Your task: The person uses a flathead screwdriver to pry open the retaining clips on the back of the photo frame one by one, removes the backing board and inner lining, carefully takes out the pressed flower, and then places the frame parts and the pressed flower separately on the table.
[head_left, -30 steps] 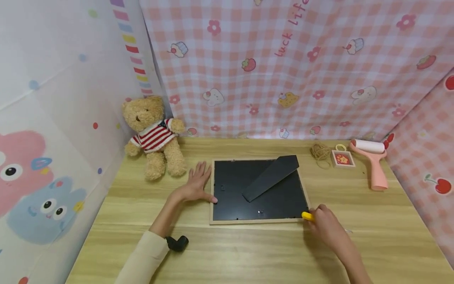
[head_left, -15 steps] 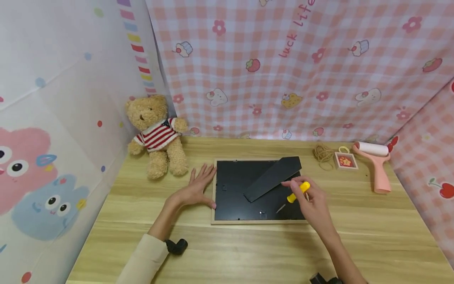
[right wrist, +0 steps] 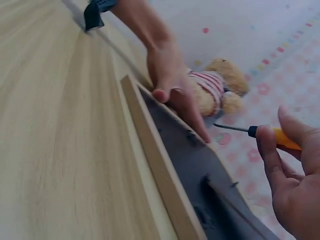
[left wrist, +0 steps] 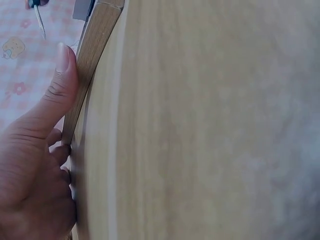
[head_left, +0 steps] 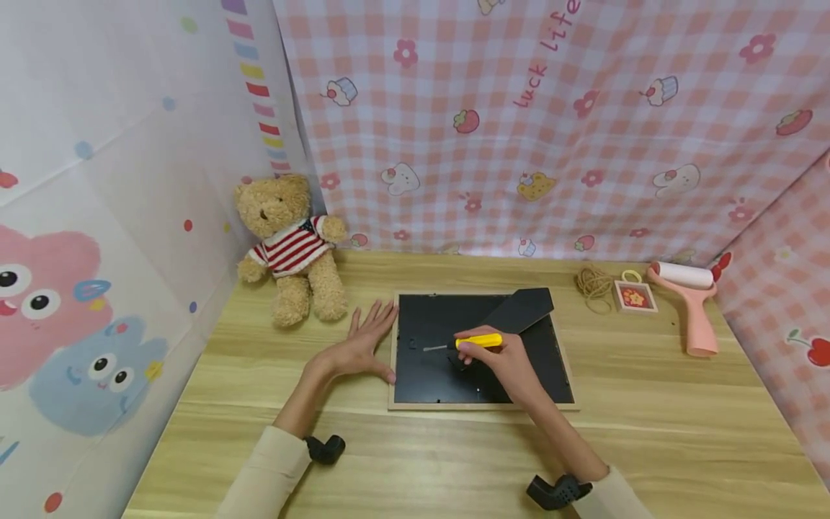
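Observation:
A picture frame (head_left: 415, 406) lies face down, its black back up and its black stand leg (head_left: 528, 308) slanting across it. My left hand (head_left: 355, 352) rests against the frame's left side, fingers spread and fairly straight. The left wrist view has its thumb (left wrist: 62, 75) along the wooden edge. In my right hand (head_left: 502, 360) I grip a screwdriver (head_left: 478, 342) by its yellow handle, over the middle of the backing. Its metal shaft points left, the tip close to a small dark fitting (head_left: 412, 344). Part of the stand leg is hidden behind this hand.
A teddy bear (head_left: 292, 245) in a striped shirt sits at the back left. Along the back right are a bundle of twine (head_left: 593, 282), a small framed charm (head_left: 635, 296) and a pink lint roller (head_left: 699, 317). A checked cloth (head_left: 493, 158) hangs behind the table.
My right hand has moved left with the screwdriver, from the frame's lower right corner to over its left-middle, and the shaft has swung to point left. The left hand stays at the frame's side.

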Available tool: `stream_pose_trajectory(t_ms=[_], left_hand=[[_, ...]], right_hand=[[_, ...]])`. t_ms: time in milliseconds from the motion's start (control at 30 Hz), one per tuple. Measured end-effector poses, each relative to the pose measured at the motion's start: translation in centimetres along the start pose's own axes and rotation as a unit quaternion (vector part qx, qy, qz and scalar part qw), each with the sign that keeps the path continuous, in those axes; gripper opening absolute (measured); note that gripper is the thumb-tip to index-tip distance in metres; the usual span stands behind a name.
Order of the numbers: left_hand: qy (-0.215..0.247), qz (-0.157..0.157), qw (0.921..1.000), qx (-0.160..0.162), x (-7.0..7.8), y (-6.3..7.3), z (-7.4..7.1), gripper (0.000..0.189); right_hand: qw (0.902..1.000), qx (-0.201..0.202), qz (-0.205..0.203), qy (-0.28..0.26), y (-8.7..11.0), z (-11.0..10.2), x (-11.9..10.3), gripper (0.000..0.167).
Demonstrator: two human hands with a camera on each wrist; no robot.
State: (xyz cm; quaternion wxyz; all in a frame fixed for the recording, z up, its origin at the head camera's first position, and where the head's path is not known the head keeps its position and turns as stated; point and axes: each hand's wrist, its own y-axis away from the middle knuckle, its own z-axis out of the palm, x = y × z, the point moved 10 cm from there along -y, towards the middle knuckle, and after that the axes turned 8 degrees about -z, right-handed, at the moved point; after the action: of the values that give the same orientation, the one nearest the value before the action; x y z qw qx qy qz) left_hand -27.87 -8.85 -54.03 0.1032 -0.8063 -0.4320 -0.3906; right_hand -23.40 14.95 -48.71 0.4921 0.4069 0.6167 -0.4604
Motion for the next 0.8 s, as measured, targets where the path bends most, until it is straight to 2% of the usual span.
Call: stream_pose_trajectory(t_ms=[167, 433, 800], left_hand=[[0.006, 0.003, 1.0000, -0.007, 0.4, 0.2, -0.3, 0.146], [0.009, -0.005, 0.9999, -0.010, -0.2, -0.1, -0.1, 0.145], [-0.009, -0.016, 0.9998, -0.010, -0.9, -0.4, 0.2, 0.144]], right_hand=[[0.9996, -0.003, 0.026, -0.007, -1.4, 1.6, 1.5, 0.034], [0.9993, -0.003, 0.035, 0.016, -3.0, 3.4, 2.5, 0.030], [0.9977, -0.010, 0.032, 0.059, -4.3, 4.1, 2.5, 0.026]])
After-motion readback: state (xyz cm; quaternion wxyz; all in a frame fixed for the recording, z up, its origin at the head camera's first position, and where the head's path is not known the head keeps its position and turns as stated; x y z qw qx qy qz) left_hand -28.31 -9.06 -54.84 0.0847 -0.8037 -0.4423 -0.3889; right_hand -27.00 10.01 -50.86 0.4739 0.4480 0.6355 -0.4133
